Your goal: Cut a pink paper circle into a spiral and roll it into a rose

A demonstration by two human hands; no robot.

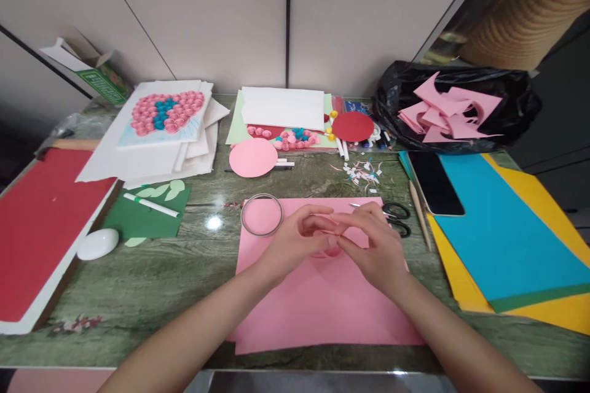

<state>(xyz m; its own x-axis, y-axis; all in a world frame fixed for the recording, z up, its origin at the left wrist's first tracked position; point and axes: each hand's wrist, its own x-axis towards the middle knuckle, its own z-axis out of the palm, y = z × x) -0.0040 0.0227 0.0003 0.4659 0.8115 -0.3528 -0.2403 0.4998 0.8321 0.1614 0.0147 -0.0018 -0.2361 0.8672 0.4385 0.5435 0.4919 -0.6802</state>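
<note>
Pale wall panels back a green wood-grain desk (152,270) crowded with craft paper. At the centre lies a pink sheet (318,301), and both hands meet just above its upper half. The left hand (295,242) and the right hand (373,245) pinch a small pink paper strip (329,245) between them, fingers narrow and curled close, tips touching at the strip. It appears to be a coil in the middle of being rolled, though the fingers hide most of it, so I cannot tell how tight it is.

At 11 o'clock of the hands a metal ring (262,215) rests on the sheet's corner. Scissors (394,216) lie at 1 o'clock, just beside the right hand. Farther out at 11 o'clock a pink paper circle (253,157) sits near pens, and at 10 o'clock a white board carries a heart of paper roses (166,112). At 3 o'clock a phone (436,183) lies on blue paper (507,233).

Judging by the finished roses, the step in hand is rolling one more. Continuing calls for steady turning with even pressure, so that the coil does not spring loose.
</note>
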